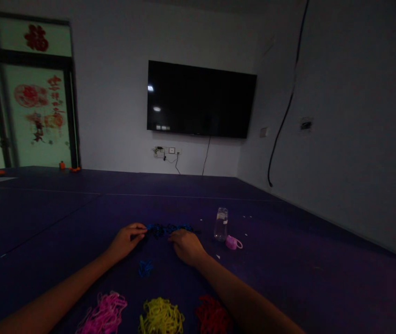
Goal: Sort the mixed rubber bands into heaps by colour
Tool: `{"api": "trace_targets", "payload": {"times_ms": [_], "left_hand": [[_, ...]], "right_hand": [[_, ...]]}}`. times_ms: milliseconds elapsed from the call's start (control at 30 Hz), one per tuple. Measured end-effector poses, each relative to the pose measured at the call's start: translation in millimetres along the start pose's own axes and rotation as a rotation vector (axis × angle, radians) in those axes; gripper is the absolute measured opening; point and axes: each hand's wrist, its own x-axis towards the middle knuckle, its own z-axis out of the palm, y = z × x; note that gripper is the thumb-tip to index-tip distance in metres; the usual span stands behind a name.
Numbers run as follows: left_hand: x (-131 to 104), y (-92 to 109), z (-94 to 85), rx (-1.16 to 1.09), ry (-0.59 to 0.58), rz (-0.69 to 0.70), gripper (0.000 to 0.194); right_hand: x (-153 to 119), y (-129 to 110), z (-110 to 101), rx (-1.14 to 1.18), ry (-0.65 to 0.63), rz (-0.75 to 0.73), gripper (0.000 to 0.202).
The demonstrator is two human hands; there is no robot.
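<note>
A loose pile of dark and blue bands point(165, 229) lies on the purple table. At its left end is my left hand point(128, 239), thumb and fingers apart at the pile's edge. My right hand point(186, 246) rests over the right part of the pile with its fingers bent down; what its fingertips hold, if anything, is hidden. Nearer to me sits a small blue clump point(145, 268). Along the near edge of the view are a pink pile point(105, 314), a yellow pile point(161, 317) and a red pile point(213, 316), the red one beside my right forearm.
A clear bottle point(221, 224) stands right of my right hand, with a pink lid point(233, 242) beside it. White scraps dot the purple table point(288, 269). Orange objects point(62, 165) lie at the far left, near a door. A screen point(201, 99) hangs on the wall.
</note>
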Motion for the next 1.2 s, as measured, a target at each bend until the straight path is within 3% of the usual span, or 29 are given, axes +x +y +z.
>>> {"api": "trace_targets", "payload": {"times_ms": [267, 433, 533, 700, 800, 967, 1200], "left_hand": [[-1.6, -2.6, -0.2, 0.009, 0.059, -0.018, 0.022], [-2.3, -1.3, -2.6, -0.119, 0.051, -0.083, 0.02], [-2.9, 0.4, -4.4, -0.294, -0.046, -0.16, 0.025], [-4.9, 9.2, -8.9, -0.664, -0.354, -0.297, 0.027], [-6.4, 15.3, -12.5, -0.725, -0.487, -0.333, 0.027], [-7.3, 18.8, -12.8, -0.705, -0.509, -0.367, 0.035], [-7.5, 15.0, -1.5, -0.647, -0.429, -0.373, 0.042]], "right_hand": [[-1.0, -3.4, -4.9, 0.0, -0.002, 0.006, 0.038], [-1.3, -3.2, -5.1, 0.008, -0.002, 0.012, 0.037], [-1.6, -3.1, -5.2, 0.014, -0.004, 0.012, 0.038], [-1.7, -4.0, -5.7, 0.021, 0.008, 0.027, 0.039], [-1.5, -4.4, -5.8, 0.032, 0.013, 0.028, 0.039], [-0.7, -2.8, -4.1, 0.034, 0.004, 0.024, 0.037], [-1.5, -2.0, -4.0, 0.038, 0.009, 0.035, 0.038]]}}
